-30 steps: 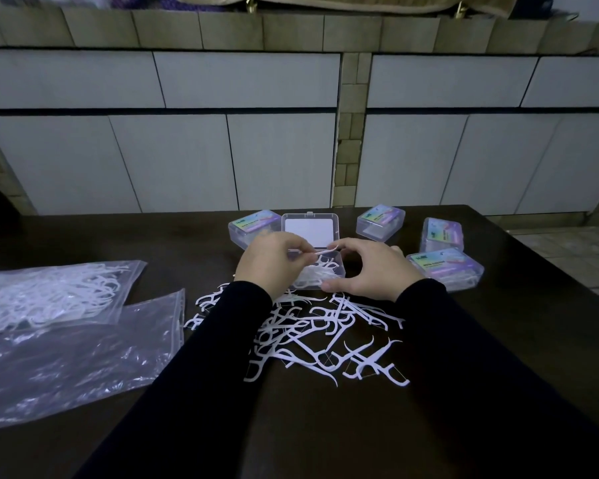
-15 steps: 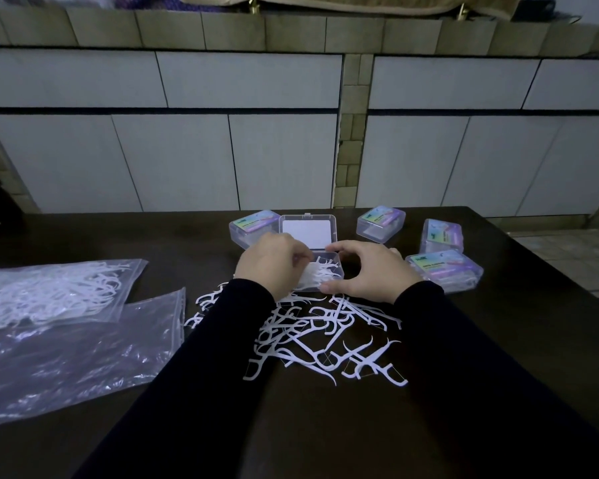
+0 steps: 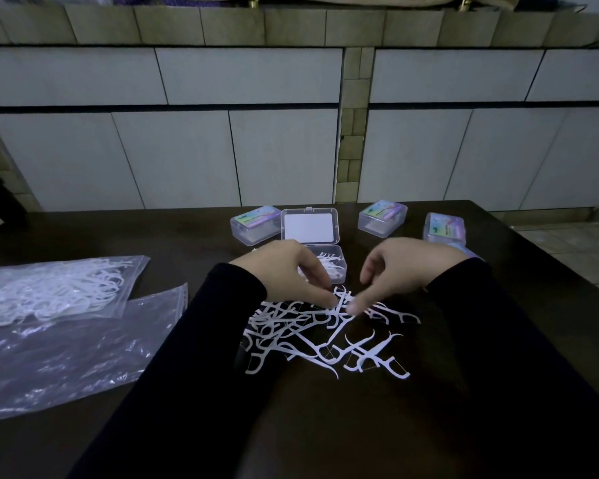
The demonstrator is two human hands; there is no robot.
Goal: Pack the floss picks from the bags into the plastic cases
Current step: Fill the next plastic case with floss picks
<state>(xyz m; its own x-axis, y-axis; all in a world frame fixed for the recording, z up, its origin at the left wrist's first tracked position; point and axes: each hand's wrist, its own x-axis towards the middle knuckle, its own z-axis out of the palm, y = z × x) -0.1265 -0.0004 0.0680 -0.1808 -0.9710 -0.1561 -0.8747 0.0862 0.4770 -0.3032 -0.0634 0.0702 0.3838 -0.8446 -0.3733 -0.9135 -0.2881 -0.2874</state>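
Loose white floss picks lie in a pile on the dark table. Behind the pile stands an open clear case with several picks in its base and its lid tilted back. My left hand reaches down to the far edge of the pile, and its fingertips pinch a floss pick. My right hand hovers beside it with the thumb apart and the fingertips touching the pile. On the left lie a bag full of picks and an emptied bag.
Closed clear cases with colourful labels stand at the back: one left of the open lid and two to the right. My right wrist mostly hides another case. White cabinet doors rise beyond the far table edge.
Both hands have left the open case and come back toward me, down onto the loose pile. The case base with its picks is now uncovered.
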